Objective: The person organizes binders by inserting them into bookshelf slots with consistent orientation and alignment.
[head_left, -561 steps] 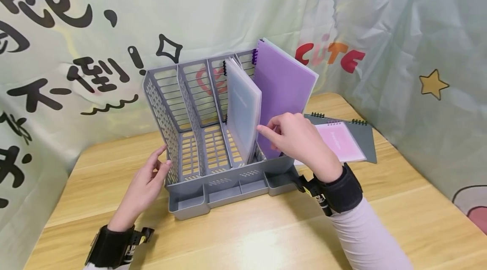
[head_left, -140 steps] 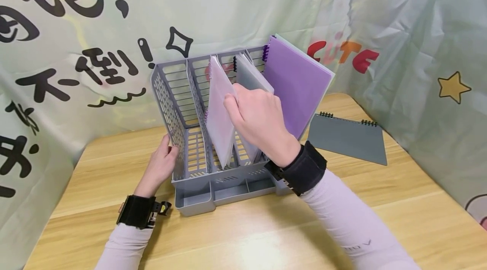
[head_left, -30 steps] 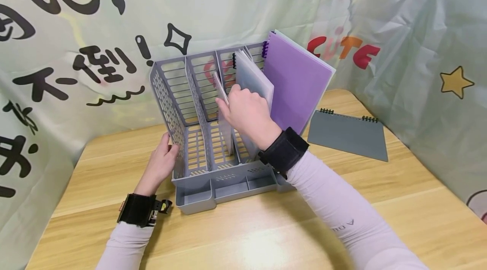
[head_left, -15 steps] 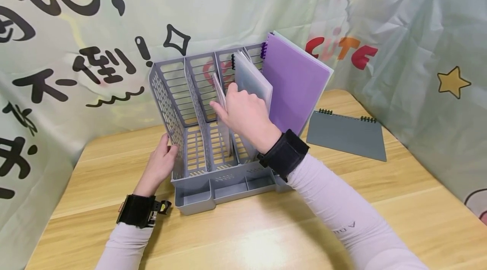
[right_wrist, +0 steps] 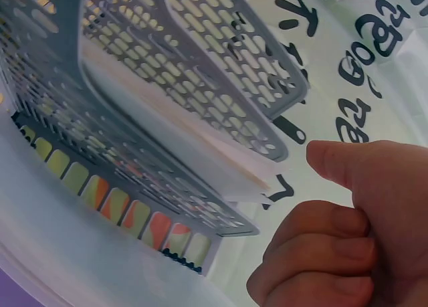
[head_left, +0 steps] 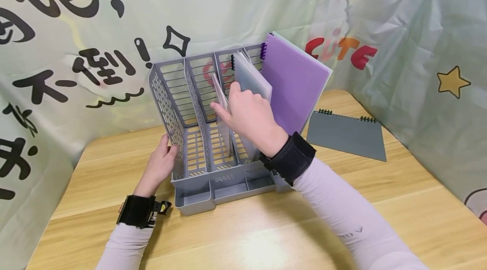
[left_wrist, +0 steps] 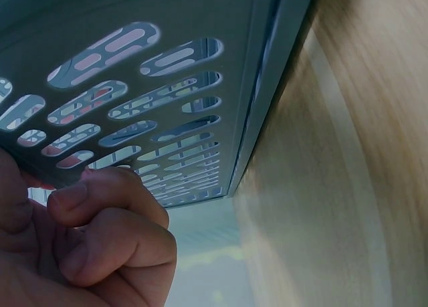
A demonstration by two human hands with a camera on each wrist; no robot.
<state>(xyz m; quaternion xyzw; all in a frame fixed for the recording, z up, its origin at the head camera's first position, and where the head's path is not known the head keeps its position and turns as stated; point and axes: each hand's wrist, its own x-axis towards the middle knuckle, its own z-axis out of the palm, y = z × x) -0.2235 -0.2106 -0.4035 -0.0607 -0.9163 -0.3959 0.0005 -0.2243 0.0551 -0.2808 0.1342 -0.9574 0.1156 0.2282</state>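
A grey file rack (head_left: 222,173) with upright compartments stands on the table. My left hand (head_left: 159,163) grips its left side wall, with the fingers bent at the perforated panel (left_wrist: 241,66) in the left wrist view. A pink spiral notebook (head_left: 224,132) stands in the second compartment from the left, close to the divider on its right. Over that divider hovers my right hand (head_left: 251,115), thumb out and fingers curled, holding nothing; the right wrist view shows a gap between these fingers (right_wrist: 317,253) and the notebook pages (right_wrist: 200,136).
Right of the pink one, a pale blue-grey notebook (head_left: 255,77) stands in the third compartment. A taller purple notebook (head_left: 293,88) rises at the rack's right end. The dark grey notebook (head_left: 346,135) lies flat on the table (head_left: 373,194). Printed cloth (head_left: 243,4) hangs behind.
The pink notebook went from the table into the second compartment, and my right hand let go of it. Over the last second that hand barely shifted. My left hand stays at the rack.
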